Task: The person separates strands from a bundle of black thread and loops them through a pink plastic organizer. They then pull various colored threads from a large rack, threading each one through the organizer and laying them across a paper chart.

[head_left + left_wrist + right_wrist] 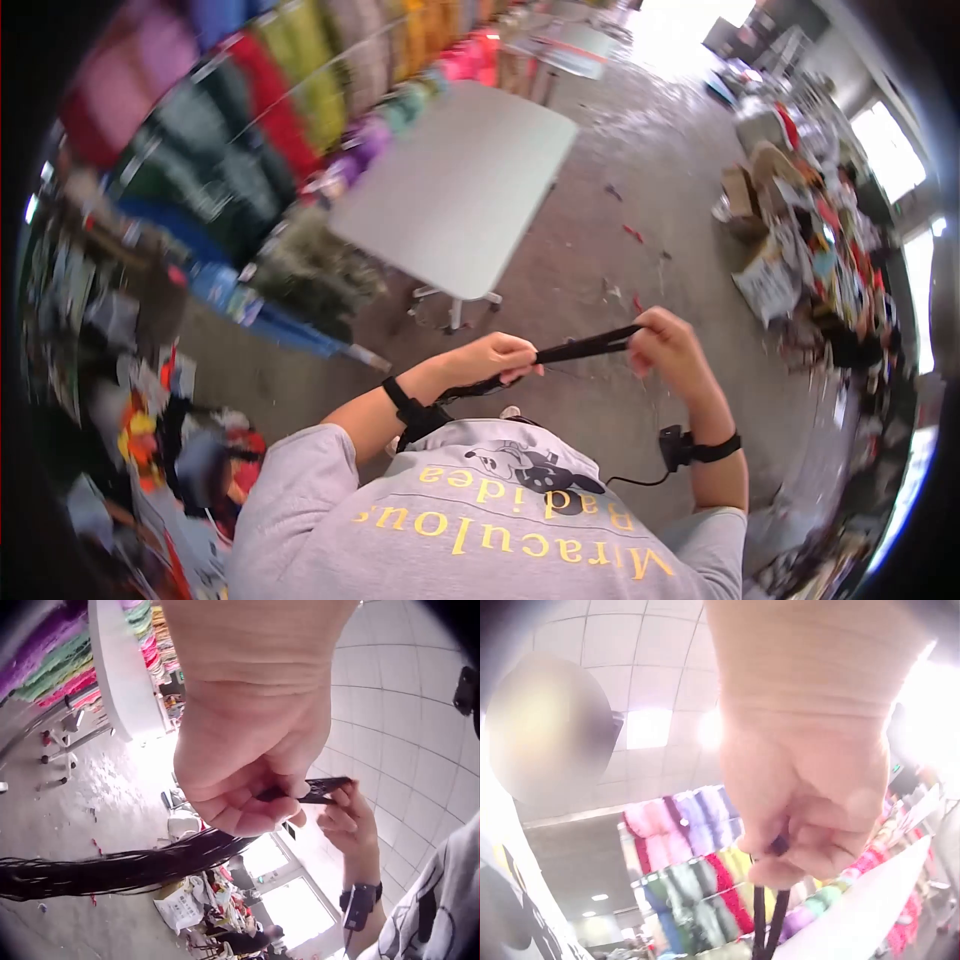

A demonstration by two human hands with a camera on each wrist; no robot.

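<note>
A hank of thin black strands [588, 347] stretches between my two hands in front of my chest. My left hand [497, 357] grips it with curled fingers. In the left wrist view, the loose strands [142, 868] hang out of that hand in a thick tail, while a narrower part runs on to the other hand. My right hand [668, 348] holds the far end, raised a little higher. Seen from the right wrist, two black lengths [769, 922] come down from between the thumb and fingers of this hand, forming a narrow loop.
A pale wheeled table [460, 180] stands ahead, beside racks of colourful yarn-like hanks [290, 90] on the left. Boxes and bags [765, 270] are heaped along the right wall. Small red scraps [633, 233] lie on the concrete floor, and mixed goods crowd the lower left.
</note>
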